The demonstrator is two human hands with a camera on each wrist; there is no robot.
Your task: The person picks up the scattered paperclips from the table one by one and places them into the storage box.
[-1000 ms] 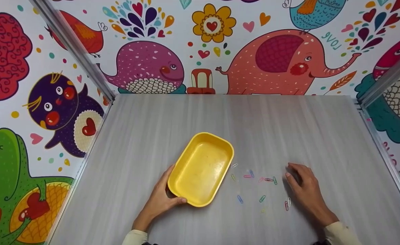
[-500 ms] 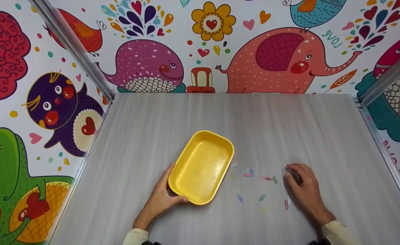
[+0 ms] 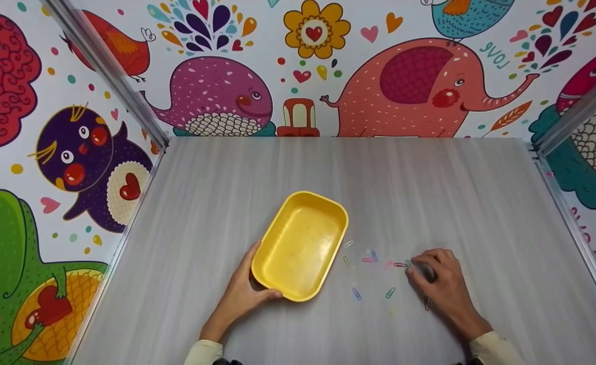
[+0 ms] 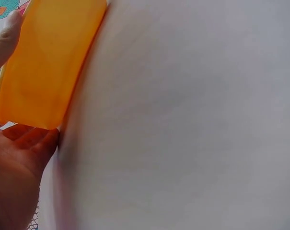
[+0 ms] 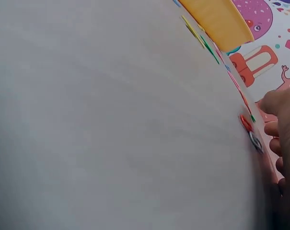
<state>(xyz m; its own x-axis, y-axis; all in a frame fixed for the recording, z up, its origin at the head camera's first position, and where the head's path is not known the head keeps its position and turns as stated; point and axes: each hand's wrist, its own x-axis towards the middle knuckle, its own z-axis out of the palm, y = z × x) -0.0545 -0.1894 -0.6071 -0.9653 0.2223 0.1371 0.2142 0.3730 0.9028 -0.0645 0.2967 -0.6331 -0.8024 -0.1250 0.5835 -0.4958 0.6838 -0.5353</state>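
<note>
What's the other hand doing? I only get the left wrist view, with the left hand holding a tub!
Observer: The right hand is close to a green paper clip; I can't tell whether they touch.
Operator: Cool! What's next to that clip?
Observer: A red paper clip, on its left in the head view.
Operator: Are any clips over by me?
Observer: Yes, a white paper clip lies just right of the yellow tub in that same view.

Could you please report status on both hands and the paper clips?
Left hand holding yellow tray. Right hand at green paper clip, grip unclear. Loose clips between right hand and tray.
</note>
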